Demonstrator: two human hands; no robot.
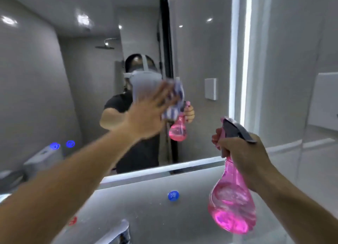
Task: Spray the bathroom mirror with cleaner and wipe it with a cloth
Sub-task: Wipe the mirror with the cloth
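Note:
The bathroom mirror (54,79) fills the wall ahead, lit along its right and bottom edges. My left hand (148,114) presses a blue-and-white striped cloth (173,101) flat against the glass near the middle; the hand and cloth are motion-blurred. My right hand (243,152) grips the neck of a pink spray bottle (232,203) with a grey trigger head, held upright in front of the mirror's lower right corner, away from the glass. The reflection shows a person with a headset, the cloth and the bottle.
Below the mirror is a grey countertop (146,212) with a blue cap (173,195) and a small red item (73,221). A chrome tap (118,232) rises at the bottom edge. A tiled wall (301,61) stands to the right.

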